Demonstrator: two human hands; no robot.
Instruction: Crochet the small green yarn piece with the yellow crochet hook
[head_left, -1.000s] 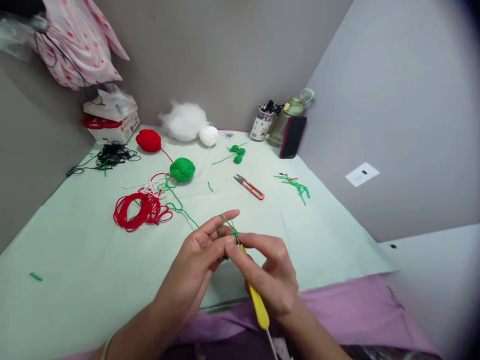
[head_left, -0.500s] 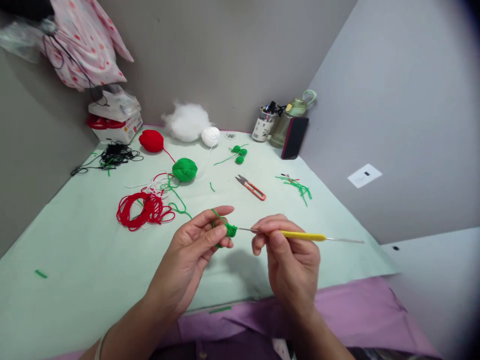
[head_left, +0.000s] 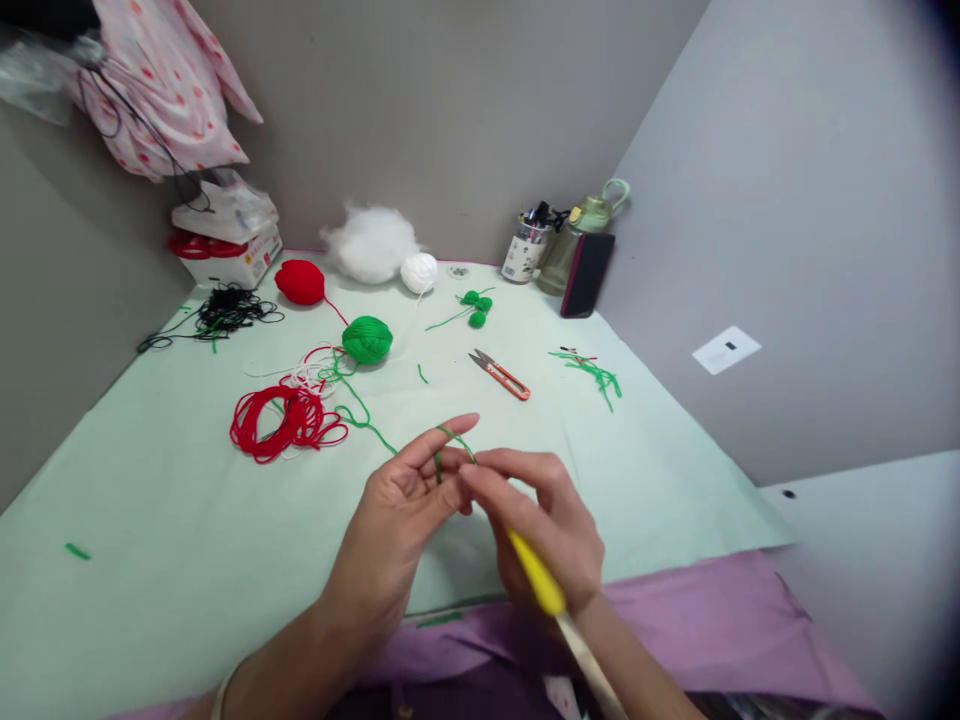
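Observation:
Green yarn (head_left: pixel 455 437) loops over the raised index finger of my left hand (head_left: pixel 401 510), whose thumb and other fingers pinch at the working spot. The small green crocheted piece is hidden there behind fingertips. My right hand (head_left: pixel 551 515) is closed round a crochet hook (head_left: pixel 536 575) with a yellow handle, its rear end slanting down toward my wrist. The right thumb and index finger meet the left fingertips, covering the hook's front tip. From the left hand, the yarn trails back toward a green yarn ball (head_left: pixel 367 340).
Orange-handled thread snips (head_left: pixel 500 375) lie beyond my hands, near small green crocheted pieces (head_left: pixel 477 308). Green scraps (head_left: pixel 592 375) are on the right. Red cord (head_left: pixel 281 425), a red ball (head_left: pixel 300 283) and black yarn (head_left: pixel 234 308) sit left. A phone (head_left: pixel 587 275) leans against a bottle (head_left: pixel 559 262).
My right hand has moved left against the left fingertips. The hook has swung from pointing sideways to slanting down toward my wrist, and the green piece has become covered.

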